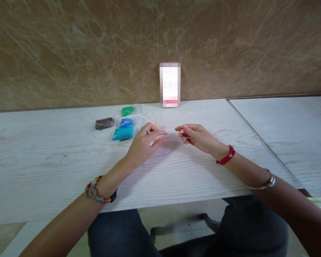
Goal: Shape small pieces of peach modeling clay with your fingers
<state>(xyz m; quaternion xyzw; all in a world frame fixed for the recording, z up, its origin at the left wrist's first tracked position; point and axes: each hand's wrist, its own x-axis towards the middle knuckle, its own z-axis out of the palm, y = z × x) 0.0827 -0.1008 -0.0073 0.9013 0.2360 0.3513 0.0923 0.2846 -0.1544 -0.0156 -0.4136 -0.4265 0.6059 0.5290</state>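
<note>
1. Fingers [179,127] of the right hand [199,136] are closed in a pinch, thumb against fingers, on a small peach piece [182,131].
2. Left hand [144,143] sits opposite, palm side down: thumb and index parted, gap between their tips. A peach-coloured bit [155,124] shows behind the index; can't tell from here if it's gripped, or just a fingertip.
3. Location: peach piece is over the middle of the table [176,171], in front of the phone [170,85] leaning on the wall [69,53]. Hands are near each other, not touching.
4. Step in hand, my read: small-piece handling, right hand holding, left free at thumb and index.
5. Next move calls for a light pinch and steady wrists, I'd say; the piece looks soft enough to dent.
6. Orientation: only a stub of the peach piece shows past the thumb, facing the left hand. Long axis: can't tell, too small and mostly covered.
7. Beside the left hand: teal packet [123,133], long axis roughly left-right; blue packet [126,123] just behind it; green packet [127,111] farther back; brown packet [104,123] to their left, also lying lengthwise left-right.
</note>
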